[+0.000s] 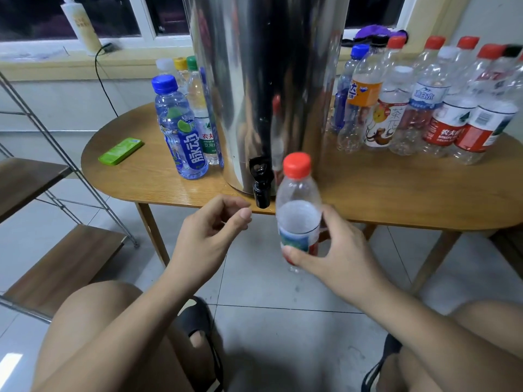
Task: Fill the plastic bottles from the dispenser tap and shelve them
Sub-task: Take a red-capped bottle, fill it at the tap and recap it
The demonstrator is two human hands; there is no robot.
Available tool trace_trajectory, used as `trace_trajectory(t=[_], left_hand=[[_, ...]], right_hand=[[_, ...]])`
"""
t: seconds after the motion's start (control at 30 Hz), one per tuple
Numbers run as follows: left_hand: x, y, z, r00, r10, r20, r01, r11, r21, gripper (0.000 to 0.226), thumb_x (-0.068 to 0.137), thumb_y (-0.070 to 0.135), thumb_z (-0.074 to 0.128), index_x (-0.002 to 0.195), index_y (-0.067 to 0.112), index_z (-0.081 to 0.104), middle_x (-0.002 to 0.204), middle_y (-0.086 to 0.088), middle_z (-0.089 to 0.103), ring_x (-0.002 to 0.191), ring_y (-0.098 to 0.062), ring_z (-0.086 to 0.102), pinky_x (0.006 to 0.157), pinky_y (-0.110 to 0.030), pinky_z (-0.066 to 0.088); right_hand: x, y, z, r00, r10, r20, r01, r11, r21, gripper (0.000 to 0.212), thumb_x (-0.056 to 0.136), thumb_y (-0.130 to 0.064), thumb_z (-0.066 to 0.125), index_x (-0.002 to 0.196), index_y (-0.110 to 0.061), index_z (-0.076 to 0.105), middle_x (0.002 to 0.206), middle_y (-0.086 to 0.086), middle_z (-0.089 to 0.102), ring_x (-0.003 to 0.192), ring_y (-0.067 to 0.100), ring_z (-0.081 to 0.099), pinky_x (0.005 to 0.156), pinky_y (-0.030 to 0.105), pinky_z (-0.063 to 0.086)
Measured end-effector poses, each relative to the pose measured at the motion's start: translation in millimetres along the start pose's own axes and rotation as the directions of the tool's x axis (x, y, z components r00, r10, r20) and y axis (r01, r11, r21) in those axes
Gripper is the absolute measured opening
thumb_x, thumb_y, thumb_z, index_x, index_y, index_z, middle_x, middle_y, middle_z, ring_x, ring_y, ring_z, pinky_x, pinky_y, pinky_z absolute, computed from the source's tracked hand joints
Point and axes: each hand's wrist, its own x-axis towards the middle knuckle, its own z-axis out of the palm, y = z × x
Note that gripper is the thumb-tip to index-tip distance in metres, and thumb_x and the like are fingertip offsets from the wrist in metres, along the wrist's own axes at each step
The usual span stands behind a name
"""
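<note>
Foreground: person seated, bare knees at lower L and R, black sandal (pixel 198 321) on tiled floor.

L hand (pixel 209 236): raised below table edge, fingers loosely curled, thumb near index tip, holding nothing.

R hand (pixel 339 256): thumb and fingers wrapped round label area of red-capped plastic bottle (pixel 298 210). Bottle upright, cap on, in air in front of table edge, just R of the tap. Fill level: cannot tell.

Black tap (pixel 261 182) sits at base of steel dispenser (pixel 268 80), overhanging front edge of wooden table (pixel 396 193).

L of dispenser: blue-capped bottle (pixel 181 131), approx. three more capped bottles behind it; green phone (pixel 121 151) lying flat further L.

R of dispenser: cluster of clear capped bottles (pixel 424 108), mostly red caps, standing close together.

Far L: metal-frame shelf unit (pixel 56 261) w/ wood boards. Rear: window sill, black cable.
</note>
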Motion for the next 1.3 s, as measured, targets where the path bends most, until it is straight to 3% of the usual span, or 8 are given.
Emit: trace_trajectory(t=[0.17,0.37,0.53,0.7,0.83,0.93,1.17,1.3], left_hand=[[-3,4,-1,0.998,0.045,0.035,-0.045,0.999,-0.008,0.034,0.103,0.049,0.067,0.131,0.031,0.069,0.116,0.0,0.077,0.109,-0.023,0.073,0.093,-0.056,0.058],[-4,6,-6,0.996,0.062,0.069,-0.069,0.993,0.099,0.033,0.101,0.029,0.074,0.134,0.033,0.07,0.116,0.009,0.077,0.108,-0.019,0.072,0.086,-0.049,0.057],[-5,2,-6,0.978,0.055,0.2,-0.085,0.986,0.147,0.038,0.101,0.019,0.075,0.136,0.032,0.071,0.124,0.012,0.073,0.114,-0.017,0.068,0.084,-0.031,0.055],[-6,-2,1,0.947,0.049,0.318,-0.102,0.983,0.153,0.039,0.105,0.019,0.071,0.14,0.034,0.071,0.127,0.011,0.067,0.112,-0.019,0.066,0.085,-0.035,0.062],[-1,-5,-3,0.941,0.051,0.335,-0.139,0.96,0.244,0.03,0.102,0.025,0.075,0.132,0.03,0.075,0.119,0.011,0.068,0.111,-0.016,0.066,0.084,-0.022,0.058],[0,-5,-3,0.961,0.091,0.261,-0.181,0.921,0.344,0.027,0.097,0.044,0.075,0.119,0.027,0.077,0.107,0.014,0.069,0.105,-0.012,0.067,0.081,-0.015,0.051],[-4,-3,2,0.986,0.06,0.154,-0.126,0.875,0.468,0.034,0.094,0.061,0.073,0.093,0.028,0.068,0.085,0.012,0.067,0.086,-0.012,0.062,0.067,-0.025,0.048],[-3,-6,5,0.991,0.03,0.132,-0.1,0.814,0.572,0.048,0.097,0.071,0.063,0.077,0.028,0.054,0.07,0.008,0.056,0.072,-0.012,0.055,0.057,-0.027,0.037]], right_hand=[[0,10,15,0.952,0.079,0.296,-0.021,0.981,-0.195,0.059,0.081,-0.053,0.088,0.123,-0.044,0.047,0.118,-0.025,0.061,0.107,0.003,0.063,0.075,0.016,0.051],[2,18,18,0.916,0.125,0.381,-0.008,0.955,-0.295,0.055,0.08,-0.047,0.081,0.119,-0.04,0.044,0.117,-0.018,0.062,0.099,0.013,0.066,0.085,0.041,0.06],[2,20,15,0.892,0.131,0.432,0.001,0.957,-0.292,0.059,0.081,-0.044,0.081,0.125,-0.047,0.041,0.123,-0.017,0.062,0.104,0.015,0.067,0.086,0.039,0.062],[3,15,18,0.894,0.109,0.434,-0.004,0.972,-0.236,0.08,0.088,-0.056,0.081,0.153,-0.043,0.036,0.15,-0.018,0.056,0.13,0.009,0.058,0.104,0.032,0.054],[1,15,17,0.895,0.098,0.435,0.024,0.963,-0.267,0.085,0.088,-0.06,0.083,0.156,-0.04,0.037,0.155,-0.017,0.054,0.137,0.008,0.054,0.107,0.03,0.049],[1,13,18,0.912,0.086,0.401,0.038,0.956,-0.291,0.086,0.086,-0.061,0.083,0.156,-0.039,0.039,0.154,-0.016,0.055,0.136,0.01,0.055,0.106,0.034,0.05],[-2,10,25,0.941,0.06,0.334,0.081,0.916,-0.394,0.082,0.086,-0.061,0.082,0.154,-0.042,0.039,0.147,-0.018,0.059,0.126,0.014,0.061,0.1,0.036,0.053],[-3,9,30,0.949,0.033,0.313,0.116,0.888,-0.445,0.082,0.087,-0.06,0.081,0.156,-0.04,0.04,0.147,-0.017,0.059,0.129,0.015,0.06,0.099,0.034,0.052]])
